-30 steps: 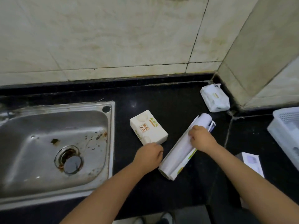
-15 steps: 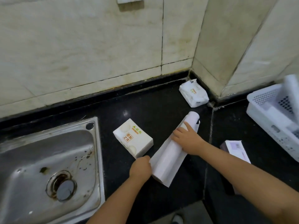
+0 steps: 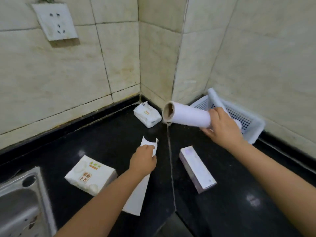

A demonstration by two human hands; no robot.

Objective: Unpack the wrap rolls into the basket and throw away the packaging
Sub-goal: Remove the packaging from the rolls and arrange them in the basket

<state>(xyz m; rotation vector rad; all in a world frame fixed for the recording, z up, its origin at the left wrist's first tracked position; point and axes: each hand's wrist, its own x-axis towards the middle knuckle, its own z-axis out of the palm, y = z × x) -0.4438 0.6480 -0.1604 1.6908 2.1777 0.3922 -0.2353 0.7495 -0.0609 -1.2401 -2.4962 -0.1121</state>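
Black bench (image 3: 106, 144) in a tiled corner: right hand (image 3: 222, 129) grips a wrap roll (image 3: 189, 117) beside the white basket (image 3: 253, 127); left hand (image 3: 143, 161) clutches the emptied packaging sleeve (image 3: 136, 197).

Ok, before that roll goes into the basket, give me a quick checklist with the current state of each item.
1. Roll out of its packaging: ok, bare, cardboard core visible.
2. Right hand grip on the roll: ok, fingers wrapped round one end.
3. Basket within reach: ok, right behind the hand by the wall.
4. Room in the basket: cannot tell; another roll already leans in it.
5. Empty packaging secured: ok, left hand holds it on the counter.
6. Bin for packaging: cannot tell, none in view.
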